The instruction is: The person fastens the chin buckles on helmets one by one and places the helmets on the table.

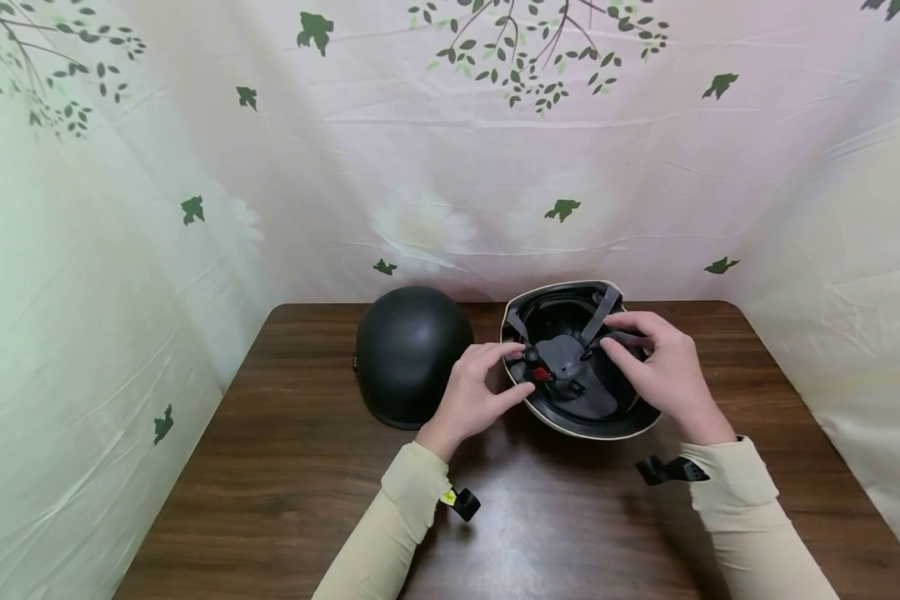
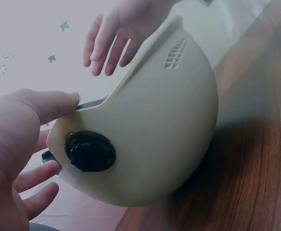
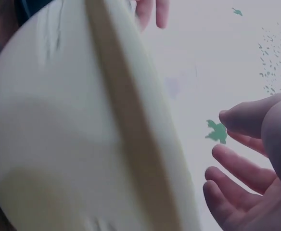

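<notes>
A cream helmet (image 2: 164,125) lies upside down on the table, its black padded inside (image 1: 596,404) facing up with grey straps (image 1: 602,315) across it. Over its left rim, my left hand (image 1: 471,393) has thumb and fingers spread near a black buckle with a red part (image 1: 542,374). A round black knob (image 2: 91,151) sits on the shell near that hand. My right hand (image 1: 663,367) hovers over the right rim, thumb and forefinger apart close to a strap. In the right wrist view its loosely bent fingers (image 3: 244,171) hold nothing.
Left of the cream helmet a black helmet (image 1: 416,354) rests dome up on the brown wooden table (image 1: 285,467). Cloth with printed leaves (image 1: 450,167) hangs behind the table and along both sides. Each wrist wears a small black camera (image 1: 466,504).
</notes>
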Action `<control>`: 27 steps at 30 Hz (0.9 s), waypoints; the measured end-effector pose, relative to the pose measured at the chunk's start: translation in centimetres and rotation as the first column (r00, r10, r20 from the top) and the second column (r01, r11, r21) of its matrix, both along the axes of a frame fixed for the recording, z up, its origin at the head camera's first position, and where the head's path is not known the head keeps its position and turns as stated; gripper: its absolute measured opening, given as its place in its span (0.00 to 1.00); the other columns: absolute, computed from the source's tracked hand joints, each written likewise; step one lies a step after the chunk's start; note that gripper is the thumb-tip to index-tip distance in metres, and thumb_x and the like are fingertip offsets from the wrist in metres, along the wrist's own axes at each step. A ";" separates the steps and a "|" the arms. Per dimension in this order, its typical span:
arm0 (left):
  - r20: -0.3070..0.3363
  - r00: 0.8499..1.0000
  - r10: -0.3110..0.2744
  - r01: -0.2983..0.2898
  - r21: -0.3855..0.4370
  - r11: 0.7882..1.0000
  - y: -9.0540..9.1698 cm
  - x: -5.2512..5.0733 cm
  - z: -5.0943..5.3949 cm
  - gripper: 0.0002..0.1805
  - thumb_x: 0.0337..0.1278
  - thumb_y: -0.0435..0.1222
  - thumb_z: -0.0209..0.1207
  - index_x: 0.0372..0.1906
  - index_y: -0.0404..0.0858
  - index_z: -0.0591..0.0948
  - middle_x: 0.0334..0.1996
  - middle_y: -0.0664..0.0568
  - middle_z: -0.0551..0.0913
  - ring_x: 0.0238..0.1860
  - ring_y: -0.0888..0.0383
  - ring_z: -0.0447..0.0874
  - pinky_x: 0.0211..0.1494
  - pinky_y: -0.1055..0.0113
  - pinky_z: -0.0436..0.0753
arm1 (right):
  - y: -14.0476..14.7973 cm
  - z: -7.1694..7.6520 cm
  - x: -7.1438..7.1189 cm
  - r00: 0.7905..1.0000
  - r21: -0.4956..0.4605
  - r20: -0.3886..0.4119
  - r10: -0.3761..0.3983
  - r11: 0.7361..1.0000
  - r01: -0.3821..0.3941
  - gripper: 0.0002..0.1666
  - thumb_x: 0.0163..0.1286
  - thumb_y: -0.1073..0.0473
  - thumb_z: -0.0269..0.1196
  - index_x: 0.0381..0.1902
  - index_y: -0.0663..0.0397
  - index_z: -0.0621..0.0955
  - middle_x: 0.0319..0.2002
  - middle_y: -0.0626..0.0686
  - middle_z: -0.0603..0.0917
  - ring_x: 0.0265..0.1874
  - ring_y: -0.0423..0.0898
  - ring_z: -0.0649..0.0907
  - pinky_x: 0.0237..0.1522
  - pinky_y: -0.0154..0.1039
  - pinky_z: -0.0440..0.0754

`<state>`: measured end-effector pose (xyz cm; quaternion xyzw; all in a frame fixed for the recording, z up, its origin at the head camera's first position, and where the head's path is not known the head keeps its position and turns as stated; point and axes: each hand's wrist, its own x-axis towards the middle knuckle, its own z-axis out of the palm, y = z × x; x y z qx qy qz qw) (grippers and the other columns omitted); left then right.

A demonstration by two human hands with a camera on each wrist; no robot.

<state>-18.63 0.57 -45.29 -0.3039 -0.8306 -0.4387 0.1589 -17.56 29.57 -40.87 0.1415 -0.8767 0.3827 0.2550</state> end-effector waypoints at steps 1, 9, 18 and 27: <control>-0.002 1.000 0.003 -0.003 0.003 1.000 0.0 0.0 -0.1 0.27 0.63 0.40 0.78 0.65 0.42 0.86 0.57 0.51 0.91 0.61 0.51 0.84 0.66 0.55 0.84 | 0.3 0.0 0.0 1.000 0.008 -0.011 -0.016 1.000 0.016 0.18 0.69 0.68 0.75 0.56 0.58 0.89 0.54 0.62 0.90 0.45 0.29 0.85 0.51 0.10 0.72; 0.018 1.000 0.007 -0.008 0.049 0.999 -0.2 -0.1 -0.6 0.23 0.66 0.37 0.75 0.63 0.40 0.87 0.64 0.46 0.87 0.62 0.49 0.85 0.62 0.52 0.88 | 2.4 -0.6 0.3 0.992 0.088 0.090 -0.089 0.993 0.081 0.22 0.72 0.62 0.74 0.62 0.61 0.86 0.71 0.70 0.78 0.68 0.71 0.77 0.64 0.65 0.76; 0.144 0.989 0.020 -0.036 0.107 0.994 -0.1 0.4 -1.1 0.21 0.70 0.34 0.71 0.65 0.39 0.86 0.71 0.41 0.79 0.66 0.45 0.84 0.63 0.50 0.90 | 3.8 -2.1 0.9 0.934 0.017 0.352 -0.064 0.998 0.063 0.35 0.84 0.48 0.62 0.80 0.58 0.70 0.78 0.74 0.68 0.74 0.75 0.69 0.66 0.82 0.68; 0.171 0.984 0.052 -0.073 0.118 0.990 0.0 0.5 -1.7 0.23 0.72 0.36 0.69 0.69 0.44 0.85 0.72 0.42 0.80 0.65 0.45 0.86 0.63 0.46 0.90 | 4.5 -3.8 0.9 0.932 -0.071 0.362 -0.014 0.997 0.042 0.36 0.83 0.48 0.64 0.81 0.51 0.70 0.74 0.71 0.74 0.66 0.64 0.74 0.55 0.30 0.71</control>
